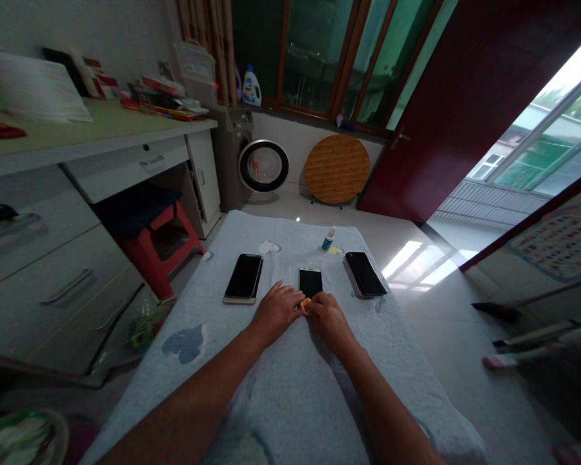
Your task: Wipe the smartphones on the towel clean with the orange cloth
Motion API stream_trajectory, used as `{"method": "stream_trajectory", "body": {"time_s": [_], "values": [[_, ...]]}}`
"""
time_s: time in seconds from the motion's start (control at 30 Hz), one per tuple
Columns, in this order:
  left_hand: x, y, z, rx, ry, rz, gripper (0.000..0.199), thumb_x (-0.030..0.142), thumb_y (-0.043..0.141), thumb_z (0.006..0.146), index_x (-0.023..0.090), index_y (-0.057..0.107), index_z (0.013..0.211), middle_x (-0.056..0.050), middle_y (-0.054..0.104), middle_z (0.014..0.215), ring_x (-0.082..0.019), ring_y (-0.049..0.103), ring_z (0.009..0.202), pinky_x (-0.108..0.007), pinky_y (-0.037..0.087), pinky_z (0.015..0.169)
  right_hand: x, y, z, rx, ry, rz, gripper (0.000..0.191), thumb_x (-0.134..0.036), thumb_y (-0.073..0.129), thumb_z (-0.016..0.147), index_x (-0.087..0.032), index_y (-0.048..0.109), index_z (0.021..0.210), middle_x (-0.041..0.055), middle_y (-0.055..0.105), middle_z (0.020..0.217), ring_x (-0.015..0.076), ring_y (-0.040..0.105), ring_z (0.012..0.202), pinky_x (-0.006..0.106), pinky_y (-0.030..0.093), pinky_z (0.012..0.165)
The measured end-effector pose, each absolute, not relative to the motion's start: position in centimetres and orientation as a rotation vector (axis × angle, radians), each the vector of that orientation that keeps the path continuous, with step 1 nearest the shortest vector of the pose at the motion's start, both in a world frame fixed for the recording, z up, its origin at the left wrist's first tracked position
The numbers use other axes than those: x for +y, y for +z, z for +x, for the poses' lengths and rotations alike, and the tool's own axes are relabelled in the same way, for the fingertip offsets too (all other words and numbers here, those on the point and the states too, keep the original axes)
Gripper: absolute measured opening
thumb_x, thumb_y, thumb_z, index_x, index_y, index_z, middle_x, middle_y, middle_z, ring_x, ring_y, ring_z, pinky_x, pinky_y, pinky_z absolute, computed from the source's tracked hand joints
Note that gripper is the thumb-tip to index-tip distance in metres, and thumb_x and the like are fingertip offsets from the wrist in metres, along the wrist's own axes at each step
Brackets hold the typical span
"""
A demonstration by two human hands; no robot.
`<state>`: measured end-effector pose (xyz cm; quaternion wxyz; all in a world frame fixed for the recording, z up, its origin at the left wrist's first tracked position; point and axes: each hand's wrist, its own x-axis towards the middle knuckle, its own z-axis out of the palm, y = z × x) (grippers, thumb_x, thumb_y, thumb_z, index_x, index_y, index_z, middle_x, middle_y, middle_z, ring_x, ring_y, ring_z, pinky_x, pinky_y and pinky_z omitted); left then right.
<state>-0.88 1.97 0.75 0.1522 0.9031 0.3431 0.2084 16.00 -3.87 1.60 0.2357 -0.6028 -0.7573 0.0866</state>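
A white-framed phone [310, 280] with a dark screen lies face up in the middle of the cloth-covered table. My right hand [329, 321] pinches a small orange cloth or pad [305, 306] at the phone's near end; its exact kind is unclear. My left hand [277, 310] lies at the phone's near left side, fingers stretched out, fingertips by its edge. Left of it rests a black-screened phone [244, 276], apparently on a gold one. To the right, another dark phone [368, 274] lies partly over a second. A small spray bottle [328, 239] stands beyond the phones.
The table wears a pale blue cloth [213, 387]. A red stool [159, 252] stands under the desk [140, 145] on the left. Beyond are a washing machine with its round door [264, 166] open, a round wooden tabletop [337, 169] and a dark red door [416, 129].
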Motion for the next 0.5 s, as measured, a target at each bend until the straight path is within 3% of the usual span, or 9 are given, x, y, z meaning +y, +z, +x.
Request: {"method": "stream_trajectory", "body": {"time_s": [0.2,0.5], "values": [[2.6,-0.8,-1.4,0.921,0.589,2.603,0.030,0.014,0.058,0.089,0.022,0.065,0.117,-0.006,0.063,0.129,-0.023,0.052,0.126,-0.048,0.032,0.112,-4.9,2.0,18.7,-2.015,0.332,-1.688,0.025,-0.009,0.049,0.089,-0.020,0.072,0.089,0.0055,0.059,0.089,0.0171,0.052,0.088,0.027,0.041,0.080],[2.9,-1.3,-0.8,0.867,0.737,2.527,0.028,0.010,0.059,0.087,0.019,0.068,0.112,-0.006,0.067,0.118,-0.019,0.060,0.111,-0.034,0.050,0.097,-4.4,2.3,17.8,-2.081,0.266,-1.746,0.017,-0.007,0.055,0.086,-0.019,0.068,0.085,0.0044,0.058,0.088,0.0172,0.050,0.087,0.026,0.039,0.079]]}}
